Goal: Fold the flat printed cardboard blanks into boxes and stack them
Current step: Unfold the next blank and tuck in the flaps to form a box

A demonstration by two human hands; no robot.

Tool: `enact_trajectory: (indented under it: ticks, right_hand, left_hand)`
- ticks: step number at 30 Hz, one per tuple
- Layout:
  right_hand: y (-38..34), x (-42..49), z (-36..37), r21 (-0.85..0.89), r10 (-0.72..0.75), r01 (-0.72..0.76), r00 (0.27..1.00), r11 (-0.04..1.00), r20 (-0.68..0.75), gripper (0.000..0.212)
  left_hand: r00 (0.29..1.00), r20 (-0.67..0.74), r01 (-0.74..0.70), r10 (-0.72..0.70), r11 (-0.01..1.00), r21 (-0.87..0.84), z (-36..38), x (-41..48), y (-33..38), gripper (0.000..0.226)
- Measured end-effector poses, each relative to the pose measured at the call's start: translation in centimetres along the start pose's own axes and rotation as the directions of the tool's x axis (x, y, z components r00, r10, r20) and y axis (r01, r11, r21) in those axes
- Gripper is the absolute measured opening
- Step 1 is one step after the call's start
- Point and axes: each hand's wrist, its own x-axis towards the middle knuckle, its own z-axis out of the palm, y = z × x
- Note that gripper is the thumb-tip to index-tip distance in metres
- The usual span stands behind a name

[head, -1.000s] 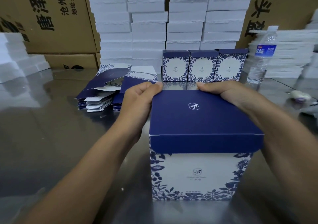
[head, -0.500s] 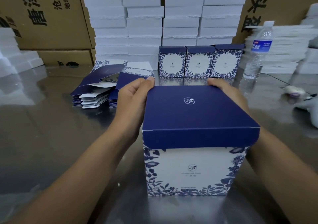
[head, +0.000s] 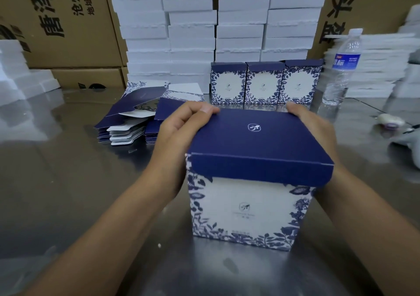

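The box (head: 250, 207) is stood on the table (head: 68, 193) and gripped by both hands. The left hand (head: 179, 136) is curled at its side, thumb pressed on the lid (head: 261, 143); the right hand (head: 318, 130) is wrapped round the far corner. Blanks (head: 134, 123) are piled beyond the left fingers (head: 181, 117); finished boxes (head: 264, 83) and a bottle (head: 341, 68) are stood farther out.

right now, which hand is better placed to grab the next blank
Left, probably. The left hand holds the box on the side nearest the blanks; the right hand is across the box, farther from them.
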Motion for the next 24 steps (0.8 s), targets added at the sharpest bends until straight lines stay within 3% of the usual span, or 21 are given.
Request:
enact_trajectory:
  ticks: [1, 5, 8, 11, 13, 17, 20, 24]
  right_hand:
    - [0.2, 0.0, 0.0, 0.037, -0.019, 0.023, 0.995, 0.999, -0.094, 0.031]
    - [0.6, 0.2, -0.5, 0.044, -0.116, 0.129, 0.967, 0.991, -0.228, 0.035]
    - [1.0, 0.6, -0.6, 0.043, -0.139, 0.156, 0.954, 0.987, -0.264, 0.033]
    - [1.2, 0.8, -0.5, 0.068, -0.125, 0.146, 0.961, 0.987, -0.248, 0.031]
    - [1.3, 0.9, -0.2, 0.094, -0.115, 0.138, 0.97, 0.986, -0.212, 0.025]
    - [1.3, 0.3, 0.9, 0.016, -0.267, 0.27, 0.957, 0.963, -0.113, 0.02]
    - [1.6, -0.5, 1.3, -0.103, -0.515, 0.515, 0.857, 0.851, 0.027, 0.015]
    - [2.9, -1.3, 1.6, -0.331, -0.697, 0.75, 0.658, 0.572, 0.287, 0.011]
  left_hand:
    - [0.999, 0.04, 0.008, -0.007, 1.0, -0.019, 0.0, 0.0, -0.2, 0.011]
    - [0.99, 0.144, 0.029, -0.008, 0.988, -0.149, 0.3, -0.5, -0.8, 0.029]
    - [0.984, 0.171, -0.055, 0.043, 0.996, 0.068, 0.6, -1.1, -0.9, 0.045]
    - [0.99, 0.082, -0.134, 0.118, 0.964, 0.23, 0.9, -0.9, -0.8, 0.027]
    - [0.981, 0.035, -0.194, 0.193, 0.933, 0.304, 1.0, -0.7, -0.9, 0.03]
    - [0.943, -0.075, -0.268, 0.325, 0.871, 0.412, 0.8, -0.3, -1.3, 0.022]
    - [0.913, -0.04, -0.333, 0.406, 0.798, 0.502, 0.4, 0.0, -1.7, 0.009]
    - [0.897, 0.009, -0.377, 0.442, 0.755, 0.536, 0.5, 0.1, -2.0, 0.013]
